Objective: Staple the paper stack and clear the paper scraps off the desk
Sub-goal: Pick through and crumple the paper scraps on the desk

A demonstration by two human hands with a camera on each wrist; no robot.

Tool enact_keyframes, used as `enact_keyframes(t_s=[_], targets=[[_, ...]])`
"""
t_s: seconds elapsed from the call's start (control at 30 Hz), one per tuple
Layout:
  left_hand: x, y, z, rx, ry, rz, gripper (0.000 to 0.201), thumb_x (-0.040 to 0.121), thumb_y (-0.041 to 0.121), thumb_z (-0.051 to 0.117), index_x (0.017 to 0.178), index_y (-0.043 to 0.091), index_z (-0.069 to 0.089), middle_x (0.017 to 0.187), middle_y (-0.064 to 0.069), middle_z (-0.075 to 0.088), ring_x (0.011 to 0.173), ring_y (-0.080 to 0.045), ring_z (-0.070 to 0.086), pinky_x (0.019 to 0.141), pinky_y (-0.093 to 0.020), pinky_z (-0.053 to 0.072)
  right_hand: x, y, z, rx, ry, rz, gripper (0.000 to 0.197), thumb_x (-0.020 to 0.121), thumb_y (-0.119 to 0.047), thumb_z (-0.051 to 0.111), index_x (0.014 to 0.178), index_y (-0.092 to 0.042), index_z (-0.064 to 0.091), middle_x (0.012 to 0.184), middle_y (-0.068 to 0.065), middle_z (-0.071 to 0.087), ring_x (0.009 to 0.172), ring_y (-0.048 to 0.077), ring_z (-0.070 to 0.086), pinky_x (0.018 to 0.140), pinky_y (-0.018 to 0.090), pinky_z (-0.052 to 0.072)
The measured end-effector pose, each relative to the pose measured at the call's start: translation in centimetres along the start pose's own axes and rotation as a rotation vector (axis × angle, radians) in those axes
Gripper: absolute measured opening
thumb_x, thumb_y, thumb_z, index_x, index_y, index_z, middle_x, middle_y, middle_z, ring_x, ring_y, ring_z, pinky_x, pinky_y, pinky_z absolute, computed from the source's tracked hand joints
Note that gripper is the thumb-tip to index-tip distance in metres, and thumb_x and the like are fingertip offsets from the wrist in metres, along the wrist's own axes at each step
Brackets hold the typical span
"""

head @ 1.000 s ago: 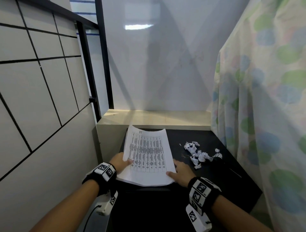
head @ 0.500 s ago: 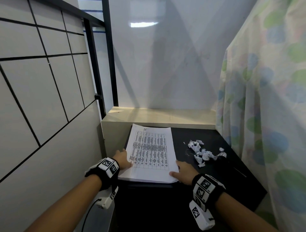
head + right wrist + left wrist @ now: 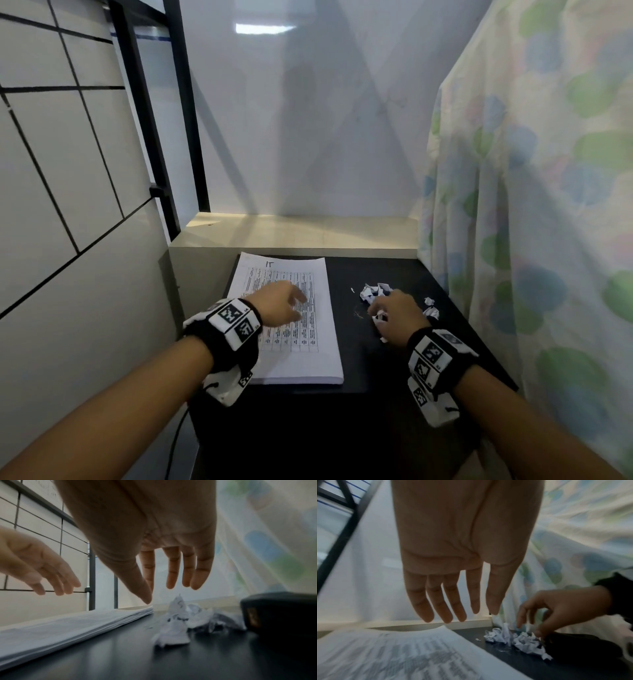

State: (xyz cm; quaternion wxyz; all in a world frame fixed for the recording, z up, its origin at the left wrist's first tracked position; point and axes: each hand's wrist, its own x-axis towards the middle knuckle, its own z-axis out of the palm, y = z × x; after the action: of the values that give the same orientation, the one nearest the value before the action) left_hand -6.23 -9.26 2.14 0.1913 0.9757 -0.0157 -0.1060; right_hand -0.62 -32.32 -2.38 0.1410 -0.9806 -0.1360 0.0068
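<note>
A white paper stack (image 3: 301, 356) with a printed table lies flat on the left of the black desk (image 3: 370, 370). My left hand (image 3: 298, 301) hovers over the stack (image 3: 399, 654), fingers straight and holding nothing. Crumpled paper scraps (image 3: 375, 291) lie in a small heap to the right of the stack. My right hand (image 3: 379, 310) reaches over the scraps (image 3: 178, 623), fingers (image 3: 173, 574) spread just above them, not gripping any. Beside the scraps sits a black object (image 3: 281, 612), possibly the stapler.
A tiled wall (image 3: 68, 205) closes the left side and a patterned curtain (image 3: 548, 205) hangs along the desk's right edge. A pale ledge (image 3: 301, 236) runs behind the desk. A few small scraps (image 3: 432, 310) lie close to the curtain.
Both hands have left the stack's near edge. The left hand rose over the sheet; the right hand moved right to the scraps. The stack now lies flat.
</note>
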Motion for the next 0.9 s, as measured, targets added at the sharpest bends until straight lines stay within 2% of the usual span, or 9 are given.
enact_keyframes(t_s=[0.07, 0.13, 0.23, 0.33, 0.47, 0.63, 0.7, 0.8, 0.9], targets=[[1.8, 2.2, 0.1, 0.045, -0.034, 0.071, 0.042, 0.089, 0.021, 0.061, 0.13, 0.016, 0.055, 0.129, -0.006, 0.06, 0.116, -0.02, 0.058, 0.098, -0.028, 0.043, 1.3, 0.7, -0.6, -0.07, -0.028, 0.004, 0.036, 0.08, -0.017, 0.063, 0.114, -0.028, 0.063, 0.126, 0.008, 0.045, 0.122, 0.027, 0.042, 0.101, 0.037, 0.044], [3.7, 4.0, 0.3, 0.101, -0.071, 0.108, 0.044, 0.089, 0.02, 0.061, 0.132, 0.014, 0.054, 0.13, -0.006, 0.059, 0.119, -0.021, 0.057, 0.101, -0.029, 0.043, 2.5, 1.2, -1.0, -0.104, -0.131, 0.001, 0.045, 0.076, -0.022, 0.07, 0.119, -0.032, 0.059, 0.127, 0.007, 0.041, 0.123, 0.027, 0.039, 0.103, 0.04, 0.044], [6.5, 5.7, 1.1, 0.177, -0.114, 0.147, 0.047, 0.088, 0.018, 0.062, 0.133, 0.011, 0.053, 0.133, -0.008, 0.057, 0.122, -0.024, 0.054, 0.103, -0.031, 0.042, 4.0, 1.7, -1.2, -0.116, -0.273, -0.043, 0.049, 0.066, -0.023, 0.08, 0.111, -0.034, 0.065, 0.122, 0.004, 0.043, 0.119, 0.026, 0.048, 0.1, 0.036, 0.047], [8.9, 6.3, 2.2, 0.233, -0.148, 0.157, 0.047, 0.086, 0.016, 0.064, 0.132, 0.011, 0.055, 0.132, -0.009, 0.059, 0.121, -0.026, 0.056, 0.102, -0.032, 0.044, 5.3, 1.8, -1.1, -0.202, -0.357, -0.1, 0.04, 0.067, -0.018, 0.079, 0.105, -0.03, 0.069, 0.124, 0.003, 0.051, 0.116, 0.023, 0.054, 0.095, 0.03, 0.049], [11.3, 6.5, 3.3, 0.245, -0.181, 0.163, 0.046, 0.081, 0.01, 0.068, 0.126, 0.009, 0.06, 0.126, -0.011, 0.063, 0.116, -0.028, 0.059, 0.098, -0.033, 0.048, 7.3, 2.4, -1.2, -0.193, -0.362, -0.083, 0.03, 0.074, -0.01, 0.071, 0.1, -0.025, 0.074, 0.112, 0.002, 0.07, 0.102, 0.019, 0.065, 0.084, 0.024, 0.051], [13.5, 6.5, 4.1, 0.25, -0.192, 0.16, 0.047, 0.078, 0.012, 0.07, 0.124, 0.006, 0.058, 0.126, -0.013, 0.061, 0.115, -0.031, 0.059, 0.092, -0.033, 0.048, 9.0, 2.7, -3.2, -0.111, -0.27, -0.044, 0.016, 0.075, -0.012, 0.072, 0.09, -0.012, 0.077, 0.1, 0.007, 0.075, 0.088, 0.018, 0.067, 0.076, 0.021, 0.047], [14.5, 6.4, 4.4, 0.213, -0.152, 0.154, 0.06, 0.076, 0.018, 0.073, 0.13, 0.009, 0.048, 0.13, -0.014, 0.054, 0.118, -0.032, 0.054, 0.095, -0.035, 0.046, 8.9, 3.0, -3.5, -0.073, -0.254, -0.046, 0.023, 0.071, -0.018, 0.076, 0.094, -0.016, 0.074, 0.098, 0.004, 0.072, 0.083, 0.016, 0.062, 0.077, 0.023, 0.049], [15.6, 6.7, 4.7, 0.1, -0.131, 0.146, 0.073, 0.071, 0.026, 0.076, 0.133, 0.02, 0.04, 0.132, -0.016, 0.04, 0.112, -0.037, 0.055, 0.095, -0.044, 0.051, 7.9, 3.3, -2.9, -0.117, -0.346, -0.075, 0.053, 0.062, -0.031, 0.083, 0.109, -0.019, 0.063, 0.087, -0.006, 0.055, 0.086, 0.016, 0.056, 0.079, 0.026, 0.048], [16.5, 7.7, 5.5, 0.122, -0.19, 0.172, 0.084, 0.068, 0.036, 0.078, 0.141, 0.03, 0.035, 0.133, -0.014, 0.036, 0.119, -0.037, 0.05, 0.101, -0.045, 0.047, 8.0, 3.2, -2.0, -0.166, -0.439, -0.096, 0.06, 0.062, -0.029, 0.084, 0.115, -0.018, 0.06, 0.107, -0.001, 0.06, 0.102, 0.019, 0.061, 0.08, 0.023, 0.046]])
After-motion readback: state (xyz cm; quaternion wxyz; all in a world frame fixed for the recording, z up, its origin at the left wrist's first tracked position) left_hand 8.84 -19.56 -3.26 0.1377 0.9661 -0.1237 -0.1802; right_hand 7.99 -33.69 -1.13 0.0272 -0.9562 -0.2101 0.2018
